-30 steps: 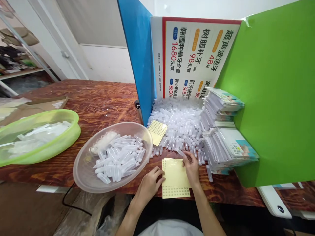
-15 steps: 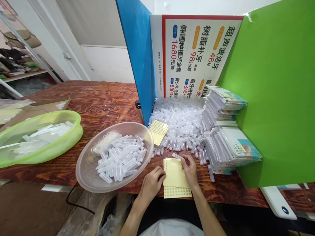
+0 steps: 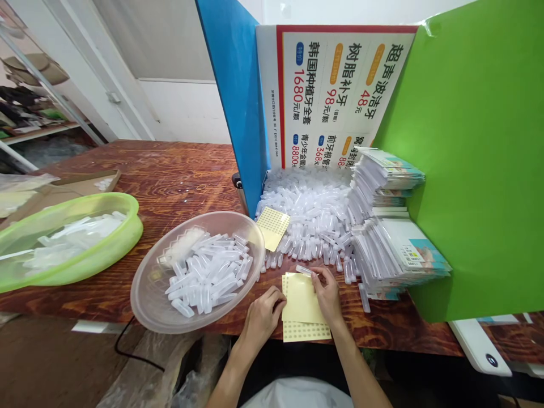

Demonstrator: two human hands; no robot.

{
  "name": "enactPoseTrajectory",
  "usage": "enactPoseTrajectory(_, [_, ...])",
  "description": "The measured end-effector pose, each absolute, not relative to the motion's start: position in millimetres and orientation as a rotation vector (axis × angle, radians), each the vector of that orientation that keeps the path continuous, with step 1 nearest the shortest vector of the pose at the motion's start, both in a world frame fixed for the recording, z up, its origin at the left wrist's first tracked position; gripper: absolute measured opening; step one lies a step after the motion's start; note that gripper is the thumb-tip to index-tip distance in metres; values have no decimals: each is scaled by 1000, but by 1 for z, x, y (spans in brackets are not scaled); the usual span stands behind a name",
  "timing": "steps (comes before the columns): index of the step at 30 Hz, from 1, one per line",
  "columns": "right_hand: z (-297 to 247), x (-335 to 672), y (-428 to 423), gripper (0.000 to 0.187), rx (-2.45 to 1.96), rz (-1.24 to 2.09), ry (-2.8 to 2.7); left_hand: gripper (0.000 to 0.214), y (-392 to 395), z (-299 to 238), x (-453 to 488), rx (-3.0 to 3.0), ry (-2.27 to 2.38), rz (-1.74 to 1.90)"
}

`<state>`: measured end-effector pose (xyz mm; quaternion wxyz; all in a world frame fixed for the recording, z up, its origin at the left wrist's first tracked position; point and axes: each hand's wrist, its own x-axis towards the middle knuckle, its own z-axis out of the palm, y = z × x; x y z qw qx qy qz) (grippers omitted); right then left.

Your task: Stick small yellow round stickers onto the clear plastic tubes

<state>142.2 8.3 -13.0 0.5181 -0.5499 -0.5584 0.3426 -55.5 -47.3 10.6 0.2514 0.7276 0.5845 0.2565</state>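
Nearest us, at 6 o'clock on the reddish-brown wooden table (image 3: 178,181), our left hand (image 3: 260,317) lies curled with its fingertips pressing the left edge of the pale yellow sticker sheets (image 3: 302,306). It grips nothing; it seems to pin the sheets so they stay put while a sticker is picked. A lower sheet with rows of small round dots peeks out at the near edge.

Our right hand (image 3: 327,294) rests over the right side of the same sheets, thumb and forefinger pinched narrowly on 1 small clear plastic tube (image 3: 305,270), held level just above the sheets' far edge. Held there, the tube is close to the stickers.

At 9 o'clock from the hands sits the round translucent plastic bowl (image 3: 147,300), part full of the same tubes, close enough for the left hand to reach. Farther at 9 o'clock is the lime-green plastic basin (image 3: 131,226) with clear plastic pieces inside.

At 12 o'clock lies the loose heap of clear tubes (image 3: 310,209), with 1 square yellow dotted sheet (image 3: 272,227) propped on its left edge. At 2 o'clock lean the fanned stacks of printed cards in clear sleeves (image 3: 395,249).

Beyond, the blue board (image 3: 233,96), the white printed price poster (image 3: 331,90) and the green board (image 3: 476,158) stand upright around the heap, apparently walling it in.
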Motion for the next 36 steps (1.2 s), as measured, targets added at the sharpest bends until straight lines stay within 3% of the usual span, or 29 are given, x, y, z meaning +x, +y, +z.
enactPoseTrajectory(36, [-8, 142, 5, 21, -1267, 822, -1389, 9, -42, 15, -55, 1977, 1619, 541])
